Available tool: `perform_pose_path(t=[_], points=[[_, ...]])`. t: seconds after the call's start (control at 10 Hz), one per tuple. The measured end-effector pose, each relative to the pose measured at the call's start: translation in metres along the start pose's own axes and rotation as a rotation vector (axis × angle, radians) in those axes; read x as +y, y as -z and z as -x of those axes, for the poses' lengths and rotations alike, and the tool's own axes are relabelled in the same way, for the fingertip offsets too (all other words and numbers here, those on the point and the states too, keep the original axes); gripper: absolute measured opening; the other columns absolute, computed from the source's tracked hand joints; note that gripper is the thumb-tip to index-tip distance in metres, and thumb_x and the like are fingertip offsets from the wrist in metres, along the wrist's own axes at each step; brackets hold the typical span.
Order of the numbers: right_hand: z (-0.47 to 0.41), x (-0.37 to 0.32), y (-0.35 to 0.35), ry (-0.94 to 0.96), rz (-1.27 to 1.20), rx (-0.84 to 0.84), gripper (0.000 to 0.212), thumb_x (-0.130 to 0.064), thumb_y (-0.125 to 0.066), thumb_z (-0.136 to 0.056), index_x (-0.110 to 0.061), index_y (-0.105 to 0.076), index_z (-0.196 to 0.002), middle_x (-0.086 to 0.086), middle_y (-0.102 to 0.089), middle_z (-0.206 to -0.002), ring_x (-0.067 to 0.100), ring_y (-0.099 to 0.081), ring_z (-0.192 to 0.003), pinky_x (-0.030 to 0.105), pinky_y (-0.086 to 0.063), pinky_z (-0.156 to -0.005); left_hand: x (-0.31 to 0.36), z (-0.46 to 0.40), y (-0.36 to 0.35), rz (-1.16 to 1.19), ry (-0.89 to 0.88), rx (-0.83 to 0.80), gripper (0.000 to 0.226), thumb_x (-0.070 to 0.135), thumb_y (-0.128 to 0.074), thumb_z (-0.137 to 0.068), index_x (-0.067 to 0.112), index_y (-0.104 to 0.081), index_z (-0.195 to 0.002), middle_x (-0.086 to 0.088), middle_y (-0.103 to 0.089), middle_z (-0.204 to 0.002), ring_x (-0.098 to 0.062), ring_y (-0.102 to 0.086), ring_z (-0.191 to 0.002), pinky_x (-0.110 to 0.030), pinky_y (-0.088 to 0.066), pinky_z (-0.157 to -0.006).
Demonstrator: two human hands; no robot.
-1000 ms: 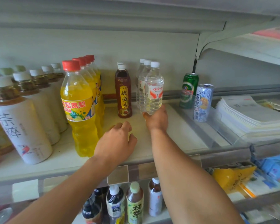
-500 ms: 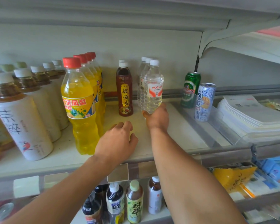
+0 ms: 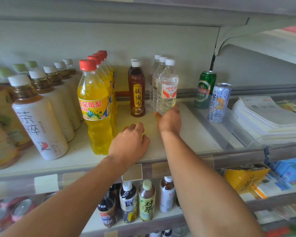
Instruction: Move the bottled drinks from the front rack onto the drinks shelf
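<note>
Two hands are on the drinks shelf (image 3: 186, 134), and little separates this moment from the one a second ago. Nearest, the left hand (image 3: 129, 142) rests on the bare shelf board with its fingers loosely curled and holding nothing, in the same spot beside the yellow pineapple bottle (image 3: 95, 108) as before. Just beyond it, the right hand (image 3: 169, 119) stays at the base of the front water bottle (image 3: 167, 89); its fingers are hidden behind the bottle's foot, so I cannot tell whether they grip the bottle or only touch it. The thumb shows at the bottle's left side.

That water bottle now stands upright at the head of its row, close against the two water bottles (image 3: 155, 79) behind it and just right of the dark plum-drink bottle (image 3: 136, 89). Compared with a second ago it sits slightly deeper on the shelf, which suggests the hand is nudging it back into line. My judgement is that this bottle is as good as placed, and that the hand only needs to let go.

Farther right, a green can (image 3: 205, 89) and a blue can (image 3: 219, 103) stand apart from the bottles.
</note>
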State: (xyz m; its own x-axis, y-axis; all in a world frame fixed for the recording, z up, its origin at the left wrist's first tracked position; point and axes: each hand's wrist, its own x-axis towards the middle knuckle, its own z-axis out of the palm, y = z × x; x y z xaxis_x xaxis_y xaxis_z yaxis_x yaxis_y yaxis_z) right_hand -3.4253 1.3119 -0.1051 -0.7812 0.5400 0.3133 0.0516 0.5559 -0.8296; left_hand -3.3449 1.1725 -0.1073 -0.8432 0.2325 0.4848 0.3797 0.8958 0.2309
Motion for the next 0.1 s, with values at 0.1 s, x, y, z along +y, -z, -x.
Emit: perform_pose_path(t=[0.1], points=[[0.0187,-0.0049,0.0094,0.050,0.076,0.021,0.056,-0.025,-0.068,-0.090,-0.003,-0.042,-0.135,0.017,-0.054,-0.131,0.035,-0.055,-0.117,0.035,-0.047,-0.089,-0.0012,0.0030,0.0055,0.046,-0.043,0.065,0.021,0.023,-0.051,-0.093,0.013,-0.058,-0.109,-0.006,-0.066,-0.101,-0.029,-0.061,-0.088,-0.034,-0.047,-0.059]])
